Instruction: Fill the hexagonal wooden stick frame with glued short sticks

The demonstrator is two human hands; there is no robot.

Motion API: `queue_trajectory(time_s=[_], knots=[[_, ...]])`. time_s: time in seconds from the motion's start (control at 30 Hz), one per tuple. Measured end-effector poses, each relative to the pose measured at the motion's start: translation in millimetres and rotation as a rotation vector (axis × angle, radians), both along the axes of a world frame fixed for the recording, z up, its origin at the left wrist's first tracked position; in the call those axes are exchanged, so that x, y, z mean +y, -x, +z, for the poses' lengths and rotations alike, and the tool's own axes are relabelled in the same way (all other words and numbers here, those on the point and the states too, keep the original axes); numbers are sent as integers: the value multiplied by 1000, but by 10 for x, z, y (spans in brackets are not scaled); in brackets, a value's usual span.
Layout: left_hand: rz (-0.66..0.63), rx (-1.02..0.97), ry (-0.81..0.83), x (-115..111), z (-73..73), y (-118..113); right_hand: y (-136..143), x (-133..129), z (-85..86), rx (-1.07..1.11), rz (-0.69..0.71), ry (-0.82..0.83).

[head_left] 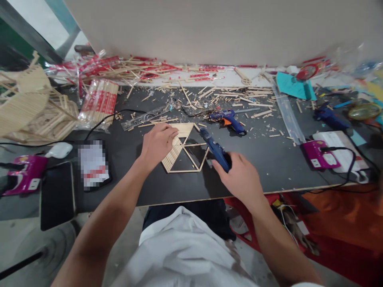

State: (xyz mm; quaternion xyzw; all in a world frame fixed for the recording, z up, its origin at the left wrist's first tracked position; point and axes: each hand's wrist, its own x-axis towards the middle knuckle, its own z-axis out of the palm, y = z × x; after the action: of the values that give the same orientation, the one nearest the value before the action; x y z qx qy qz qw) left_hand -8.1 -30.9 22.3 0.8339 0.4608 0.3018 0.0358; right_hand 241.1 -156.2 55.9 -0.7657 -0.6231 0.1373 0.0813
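Note:
A flat hexagonal frame of thin wooden sticks (191,166) lies on the dark tabletop in front of me. Its spokes meet near the middle; the left and upper sections are filled with sticks laid side by side, while the right and lower ones show bare table. My left hand (158,144) rests over the frame's upper left, its fingers bent and closed at the edge; the fingertips are partly hidden. In my right hand (241,175) is a blue-handled tool that looks like pliers (216,149), tilted over the frame's right side. Its working end is unclear.
Beyond the frame lies a blue glue gun (229,118) among stick scraps and a clear ruler (146,116). Bundled sticks (98,101) and a stick-built model (32,107) stand left, near two phones. A purple power adapter (320,154) and cables lie right.

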Motion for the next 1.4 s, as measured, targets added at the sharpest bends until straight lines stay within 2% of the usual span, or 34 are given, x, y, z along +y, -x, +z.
queue_trajectory(time_s=[0.17, 0.27, 0.37, 0.5, 0.6, 0.73, 0.83, 0.93, 1.1, 1.3, 1.4], knots=[[38, -2, 142, 25, 8, 2, -477, -69, -332, -279, -99, -190], [56, -7, 217, 45, 8, 0, -691, -89, -485, -296, -100, -258], [75, -19, 243, 60, -20, -7, -777, -110, -559, -266, -66, -284], [93, -36, 234, 30, -71, -53, -792, -73, -560, -198, -37, -317], [120, -31, 202, -28, -94, -113, -825, 128, -485, -135, 6, -391], [170, -16, 173, -80, -97, -162, -847, 690, -365, -102, -6, -448], [175, -16, 165, -73, -93, -148, -775, 1147, -371, -119, -96, -319], [166, -30, 158, -39, -97, -113, -663, 1426, -469, -118, -141, -215], [138, -79, 148, 1, -121, -86, -595, 1459, -612, -78, -118, -329], [202, -147, 165, -8, -139, -126, -570, 1369, -521, 41, -226, -438], [221, -167, 181, -5, -139, -131, -535, 1358, -476, 35, -230, -503]])
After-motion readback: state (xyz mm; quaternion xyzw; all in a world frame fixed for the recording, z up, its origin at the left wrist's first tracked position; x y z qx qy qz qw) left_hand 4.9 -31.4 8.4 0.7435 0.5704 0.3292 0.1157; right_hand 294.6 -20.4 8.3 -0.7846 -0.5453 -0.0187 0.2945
